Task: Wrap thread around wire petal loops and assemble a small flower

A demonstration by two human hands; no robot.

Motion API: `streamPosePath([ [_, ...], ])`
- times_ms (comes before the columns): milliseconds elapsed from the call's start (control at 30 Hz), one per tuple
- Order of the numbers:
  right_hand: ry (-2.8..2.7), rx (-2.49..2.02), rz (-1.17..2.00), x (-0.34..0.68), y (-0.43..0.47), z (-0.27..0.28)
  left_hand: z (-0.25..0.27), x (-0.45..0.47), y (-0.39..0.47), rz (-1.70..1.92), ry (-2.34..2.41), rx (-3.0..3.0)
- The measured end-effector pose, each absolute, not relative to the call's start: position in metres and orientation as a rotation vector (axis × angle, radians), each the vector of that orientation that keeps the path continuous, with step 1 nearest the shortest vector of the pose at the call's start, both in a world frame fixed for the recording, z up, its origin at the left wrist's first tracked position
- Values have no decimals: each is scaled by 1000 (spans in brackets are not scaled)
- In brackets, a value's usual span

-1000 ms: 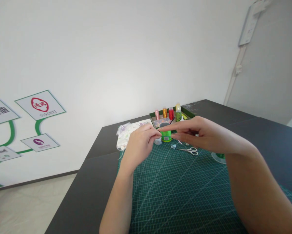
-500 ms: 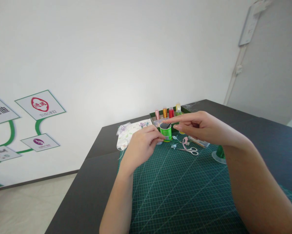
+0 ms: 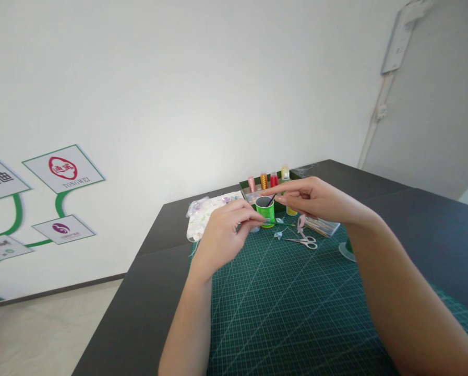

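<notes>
My left hand (image 3: 234, 224) pinches a thin green stem (image 3: 279, 224), held low in front of a bright green cup (image 3: 265, 213). Thumb and fingertips are pressed together on it. My right hand (image 3: 315, 201) reaches over from the other side, its index finger stretched out above the cup's rim. A thin black stick (image 3: 272, 200) leans out of the cup and meets my right thumb and fingers, which appear closed on it. Near the cup, small pale blue flower pieces (image 3: 278, 235) and white-handled scissors (image 3: 309, 242) lie on the green cutting mat (image 3: 257, 303).
A dark green box (image 3: 243, 184) with pink, gold and red thread spools (image 3: 274, 179) stands behind the cup. White cloth (image 3: 206, 216) and clear plastic lie left. A flat clear packet (image 3: 323, 225) and a green spool (image 3: 347, 251) sit right, partly behind my right arm.
My right hand has shifted slightly left, and the black stick stands steeper in the cup. My left hand has moved a little right, with more of the green stem showing.
</notes>
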State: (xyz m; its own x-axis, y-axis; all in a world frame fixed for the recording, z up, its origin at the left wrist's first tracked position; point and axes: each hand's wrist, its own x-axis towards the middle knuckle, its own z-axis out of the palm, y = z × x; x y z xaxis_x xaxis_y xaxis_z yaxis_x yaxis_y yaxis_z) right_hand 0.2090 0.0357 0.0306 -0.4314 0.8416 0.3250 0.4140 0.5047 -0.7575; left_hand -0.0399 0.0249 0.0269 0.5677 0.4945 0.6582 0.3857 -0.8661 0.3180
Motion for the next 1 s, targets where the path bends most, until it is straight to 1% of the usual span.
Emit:
streamPosePath([
  [433,-2086,-1015,813,205,41,28,29,-39,24,1395,752,2522],
  [700,-2122,-965,793,205,48,18,30,-40,23,1504,813,2465],
  [1000,-2200,-1011,806,196,41,25,32,-39,22,1590,875,2386],
])
